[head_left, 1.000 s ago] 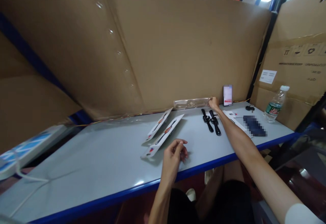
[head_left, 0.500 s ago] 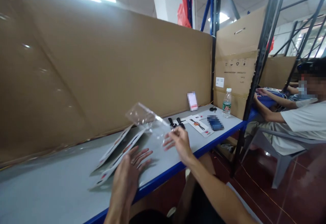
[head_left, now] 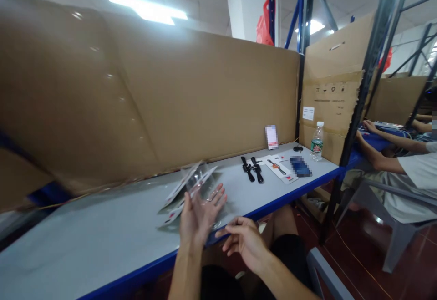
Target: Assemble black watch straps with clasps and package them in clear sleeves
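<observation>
A thin clear plastic package (head_left: 202, 178) stands out over the near part of the table, blurred and see-through. My left hand (head_left: 200, 216) is open against it, palm up with fingers spread, and the plastic passes across the palm. At the near end of the plastic, my right hand (head_left: 246, 241) has curled fingers, with thumb and index finger close together on its edge. Behind the plastic, two printed cards (head_left: 172, 213) lean at a slant. Two black spokeshaves (head_left: 252, 170) lie side by side to the right, apart from both hands.
A printed card with a tool picture (head_left: 282, 171), a blurred-out blue item (head_left: 300, 167), a phone (head_left: 271, 137), small black items (head_left: 298, 149) and a water bottle (head_left: 317, 141) stand or lie to the right. Cardboard walls (head_left: 211, 95) border the table. A co-worker (head_left: 413, 177) sits beyond the post.
The clear plastic has swung left and down, over my left palm. My right hand has come down toward the table edge. The view has turned left.
</observation>
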`<action>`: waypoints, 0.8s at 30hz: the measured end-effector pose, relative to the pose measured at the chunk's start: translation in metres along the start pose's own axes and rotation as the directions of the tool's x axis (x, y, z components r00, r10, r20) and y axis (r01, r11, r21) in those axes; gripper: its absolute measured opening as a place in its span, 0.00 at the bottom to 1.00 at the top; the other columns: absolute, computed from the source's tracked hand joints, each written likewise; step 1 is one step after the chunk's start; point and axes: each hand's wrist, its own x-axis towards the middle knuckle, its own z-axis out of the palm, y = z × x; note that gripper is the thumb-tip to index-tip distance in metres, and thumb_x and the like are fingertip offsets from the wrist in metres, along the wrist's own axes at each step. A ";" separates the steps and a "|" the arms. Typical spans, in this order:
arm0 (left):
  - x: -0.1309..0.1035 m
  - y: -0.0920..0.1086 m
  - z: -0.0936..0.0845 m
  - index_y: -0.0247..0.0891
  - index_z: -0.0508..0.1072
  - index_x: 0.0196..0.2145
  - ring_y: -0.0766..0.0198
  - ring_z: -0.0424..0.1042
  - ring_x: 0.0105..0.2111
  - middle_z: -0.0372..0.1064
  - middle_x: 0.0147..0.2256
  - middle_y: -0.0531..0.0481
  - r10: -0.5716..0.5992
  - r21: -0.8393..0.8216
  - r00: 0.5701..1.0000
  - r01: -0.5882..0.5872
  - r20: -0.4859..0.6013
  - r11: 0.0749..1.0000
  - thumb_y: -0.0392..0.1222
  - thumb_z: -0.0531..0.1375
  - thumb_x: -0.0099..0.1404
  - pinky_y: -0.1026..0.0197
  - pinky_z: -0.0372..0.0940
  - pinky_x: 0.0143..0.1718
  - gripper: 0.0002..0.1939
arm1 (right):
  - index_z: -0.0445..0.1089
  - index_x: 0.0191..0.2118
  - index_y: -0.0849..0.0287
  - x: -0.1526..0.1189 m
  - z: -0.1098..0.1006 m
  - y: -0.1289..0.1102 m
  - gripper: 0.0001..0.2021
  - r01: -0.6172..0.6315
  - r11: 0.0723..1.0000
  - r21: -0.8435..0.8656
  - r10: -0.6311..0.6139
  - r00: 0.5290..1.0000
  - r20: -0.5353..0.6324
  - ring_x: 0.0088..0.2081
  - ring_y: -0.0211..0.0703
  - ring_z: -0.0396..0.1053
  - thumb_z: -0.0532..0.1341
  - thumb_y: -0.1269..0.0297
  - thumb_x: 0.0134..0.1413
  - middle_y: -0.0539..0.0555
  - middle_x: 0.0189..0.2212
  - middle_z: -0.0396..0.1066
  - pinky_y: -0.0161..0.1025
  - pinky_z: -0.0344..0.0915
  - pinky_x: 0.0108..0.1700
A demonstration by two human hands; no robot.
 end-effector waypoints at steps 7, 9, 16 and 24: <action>0.010 -0.006 -0.012 0.43 0.68 0.54 0.51 0.75 0.45 0.71 0.48 0.35 0.002 -0.065 0.993 -0.009 -0.119 0.998 0.57 0.52 0.70 0.48 0.72 0.42 0.22 | 0.70 0.36 0.60 -0.006 -0.036 -0.053 0.19 0.265 0.787 -0.556 -0.389 0.914 -0.115 0.17 0.34 0.65 0.62 0.47 0.50 0.53 0.29 0.73 0.29 0.50 0.15; 0.010 -0.008 -0.013 0.43 0.68 0.54 0.52 0.76 0.44 0.71 0.47 0.35 0.005 -0.076 0.991 -0.015 -0.133 0.997 0.57 0.51 0.70 0.48 0.72 0.42 0.22 | 0.70 0.33 0.59 0.002 -0.047 -0.079 0.15 0.343 0.589 -0.732 -0.590 0.801 -0.100 0.17 0.35 0.63 0.59 0.51 0.56 0.50 0.23 0.70 0.31 0.54 0.18; 0.003 -0.011 -0.010 0.41 0.66 0.56 0.51 0.76 0.42 0.71 0.45 0.34 0.047 -0.067 0.992 -0.056 -0.119 0.996 0.57 0.49 0.71 0.47 0.71 0.43 0.23 | 0.72 0.48 0.59 0.066 -0.040 -0.111 0.12 -0.200 -0.296 -0.934 -0.584 0.812 0.011 0.44 0.49 0.74 0.56 0.66 0.63 0.62 0.46 0.74 0.38 0.64 0.42; 0.000 -0.010 -0.009 0.43 0.62 0.60 0.54 0.76 0.39 0.72 0.43 0.38 0.040 -0.023 0.999 -0.041 -0.036 0.999 0.59 0.52 0.69 0.50 0.71 0.42 0.27 | 0.74 0.50 0.69 0.134 -0.013 -0.114 0.17 -0.245 -0.465 -0.851 -0.337 0.938 -0.086 0.54 0.55 0.70 0.52 0.75 0.61 0.75 0.49 0.72 0.42 0.63 0.50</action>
